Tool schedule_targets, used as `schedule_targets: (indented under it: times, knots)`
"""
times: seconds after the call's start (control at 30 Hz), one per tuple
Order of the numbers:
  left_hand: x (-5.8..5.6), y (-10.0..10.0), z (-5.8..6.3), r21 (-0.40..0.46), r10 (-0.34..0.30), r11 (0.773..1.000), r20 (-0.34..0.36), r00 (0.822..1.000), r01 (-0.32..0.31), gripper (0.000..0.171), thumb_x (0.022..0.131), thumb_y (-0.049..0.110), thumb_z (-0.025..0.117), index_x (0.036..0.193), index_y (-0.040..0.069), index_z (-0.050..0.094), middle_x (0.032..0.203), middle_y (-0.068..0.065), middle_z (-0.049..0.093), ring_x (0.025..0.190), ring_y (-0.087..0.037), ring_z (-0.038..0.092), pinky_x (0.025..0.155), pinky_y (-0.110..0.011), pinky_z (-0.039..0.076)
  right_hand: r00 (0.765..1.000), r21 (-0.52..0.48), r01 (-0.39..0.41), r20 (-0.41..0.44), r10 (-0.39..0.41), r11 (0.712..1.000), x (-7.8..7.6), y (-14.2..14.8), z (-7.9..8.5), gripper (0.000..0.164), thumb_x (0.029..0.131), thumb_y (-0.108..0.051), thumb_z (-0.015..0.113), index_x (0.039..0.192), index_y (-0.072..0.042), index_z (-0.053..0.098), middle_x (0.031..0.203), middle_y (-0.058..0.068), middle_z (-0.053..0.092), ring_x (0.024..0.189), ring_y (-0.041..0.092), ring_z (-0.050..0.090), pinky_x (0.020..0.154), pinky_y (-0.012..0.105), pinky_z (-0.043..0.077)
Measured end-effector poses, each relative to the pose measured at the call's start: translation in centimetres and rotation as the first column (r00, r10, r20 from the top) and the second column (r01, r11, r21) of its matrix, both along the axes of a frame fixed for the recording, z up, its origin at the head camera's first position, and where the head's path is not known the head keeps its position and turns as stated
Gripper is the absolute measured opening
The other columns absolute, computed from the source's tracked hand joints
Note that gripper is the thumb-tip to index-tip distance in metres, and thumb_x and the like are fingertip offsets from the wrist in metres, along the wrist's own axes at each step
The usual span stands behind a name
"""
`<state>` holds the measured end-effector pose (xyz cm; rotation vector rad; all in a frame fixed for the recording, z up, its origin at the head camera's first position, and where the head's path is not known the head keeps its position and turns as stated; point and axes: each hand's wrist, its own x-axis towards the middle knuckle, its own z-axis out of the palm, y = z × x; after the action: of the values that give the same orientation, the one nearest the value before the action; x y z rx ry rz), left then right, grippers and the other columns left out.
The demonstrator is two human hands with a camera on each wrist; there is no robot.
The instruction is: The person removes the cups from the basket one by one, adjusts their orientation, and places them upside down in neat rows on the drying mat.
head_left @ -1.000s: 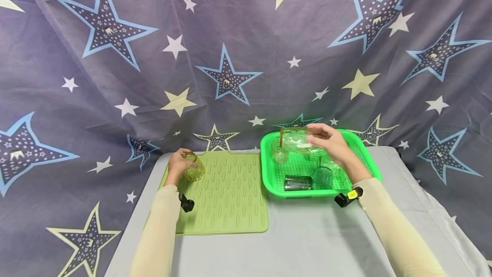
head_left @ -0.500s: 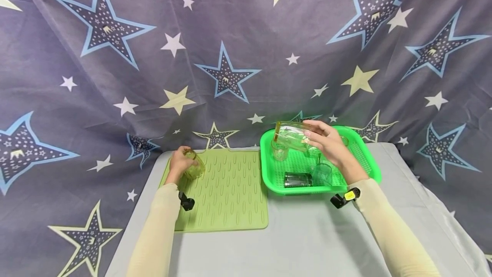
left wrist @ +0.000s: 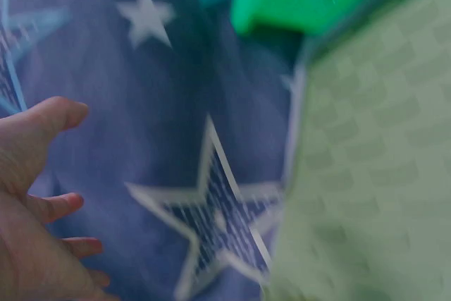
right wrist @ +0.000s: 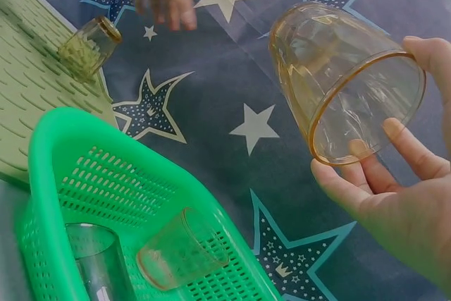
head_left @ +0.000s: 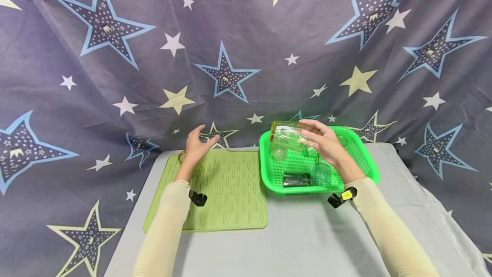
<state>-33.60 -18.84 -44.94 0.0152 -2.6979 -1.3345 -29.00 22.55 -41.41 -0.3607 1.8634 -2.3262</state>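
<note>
My right hand [head_left: 324, 143] holds an amber drinking glass [head_left: 285, 135] tilted on its side above the green basket [head_left: 300, 191]. In the right wrist view its thumb and fingertips grip the glass around the open rim. My left hand [head_left: 197, 148], fingers spread and holding nothing, is raised over the back left of the green drying mat [head_left: 234, 200]. Partly hidden behind that hand, a yellowish glass [right wrist: 88, 48] stands base up on the mat. In the left wrist view the spread thumb and fingers [left wrist: 53, 207] show against the curtain.
Inside the basket, a dark glass [head_left: 297, 179] lies on its side beside a teal glass [head_left: 321, 174]. A clear glass [head_left: 279, 153] is at the basket's back left. The star-patterned curtain [head_left: 246, 33] hangs behind the grey-white table [head_left: 288, 243].
The left hand has let go of the yellowish glass on the mat, then risen and moved right. The right hand has shifted slightly left with the amber glass.
</note>
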Motion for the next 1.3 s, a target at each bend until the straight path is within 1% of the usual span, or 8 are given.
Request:
schedule_targets:
  times: [0.13,0.3,0.5,0.63,0.77,0.93,1.17,1.3]
  knots:
    - [0.6,2.8,2.0,0.214,-0.106,0.971,-0.002,0.994,0.104,0.077,0.094,0.04,0.072,0.157,0.013,0.037,0.166,-0.016,0.028,0.154,-0.038,0.024,0.124,-0.057,0.027,1.0,0.022,-0.009,-0.007,0.01,1.0,-0.1,-0.4,0.1,0.043,0.101,-0.009,0.062,0.143,-0.004,0.052,0.125,-0.003,0.062,0.12,0.012,0.06,0.098,0.027,0.057]
    - [1.7,5.8,3.4,0.439,-0.241,0.871,-0.006,0.971,0.219,0.067,0.096,0.033,0.07,0.155,0.017,0.042,0.162,-0.012,0.035,0.15,-0.033,0.034,0.122,-0.052,0.033,1.0,0.023,-0.019,-0.006,0.019,1.0,-0.1,-1.2,0.2,0.043,0.1,-0.009,0.063,0.142,-0.004,0.053,0.123,-0.004,0.064,0.117,0.011,0.062,0.095,0.026,0.057]
    - [2.9,8.6,3.8,0.547,-0.427,0.751,-0.024,0.904,0.369,0.056,0.1,0.024,0.065,0.152,0.018,0.046,0.155,-0.008,0.045,0.141,-0.031,0.048,0.119,-0.048,0.04,0.999,0.015,-0.049,-0.022,0.05,0.999,0.0,-2.0,0.4,0.041,0.1,-0.006,0.062,0.141,-0.004,0.054,0.124,-0.003,0.064,0.12,0.015,0.061,0.1,0.033,0.056]
    - [3.4,10.0,4.0,0.613,-0.509,0.669,-0.035,0.86,0.421,0.056,0.101,0.018,0.062,0.154,0.017,0.043,0.155,-0.011,0.045,0.139,-0.031,0.05,0.116,-0.049,0.043,0.997,0.009,-0.07,-0.029,0.071,0.997,0.0,-2.6,0.5,0.041,0.1,-0.005,0.061,0.14,-0.003,0.054,0.124,-0.002,0.064,0.12,0.018,0.061,0.102,0.037,0.056]
    - [3.4,11.1,4.0,0.663,-0.553,0.606,-0.047,0.832,0.44,0.057,0.1,0.012,0.06,0.155,0.015,0.041,0.15,-0.014,0.048,0.125,-0.026,0.058,0.104,-0.044,0.053,0.996,0.015,-0.078,-0.031,0.079,0.997,0.0,-3.2,0.6,0.04,0.1,-0.005,0.061,0.139,-0.004,0.055,0.123,-0.001,0.064,0.115,0.015,0.063,0.099,0.035,0.057]
    - [3.3,12.2,3.9,0.676,-0.561,0.589,-0.053,0.826,0.443,0.055,0.099,0.007,0.062,0.151,0.013,0.046,0.142,-0.016,0.053,0.1,-0.021,0.065,0.085,-0.034,0.059,0.996,0.008,-0.078,-0.036,0.078,0.997,0.1,-4.0,0.8,0.04,0.099,-0.003,0.062,0.138,-0.002,0.055,0.12,0.001,0.065,0.107,0.014,0.066,0.096,0.033,0.059]
    - [3.3,12.3,3.8,0.693,-0.533,0.589,-0.053,0.844,0.415,0.05,0.097,0.003,0.064,0.144,0.014,0.052,0.13,-0.013,0.061,0.097,-0.03,0.067,0.078,-0.03,0.059,0.996,0.007,-0.084,-0.026,0.084,0.996,0.0,-4.4,1.0,0.041,0.099,-0.003,0.063,0.139,-0.001,0.055,0.122,0.003,0.064,0.107,0.015,0.067,0.102,0.041,0.056]
    - [3.4,12.3,3.8,0.701,-0.526,0.587,-0.052,0.849,0.406,0.05,0.096,0.002,0.065,0.143,0.012,0.052,0.127,-0.012,0.062,0.091,-0.024,0.068,0.077,-0.03,0.06,0.996,0.007,-0.09,-0.022,0.09,0.996,0.0,-4.5,1.0,0.043,0.099,-0.003,0.062,0.141,0.001,0.052,0.123,0.003,0.064,0.108,0.015,0.067,0.102,0.041,0.055]
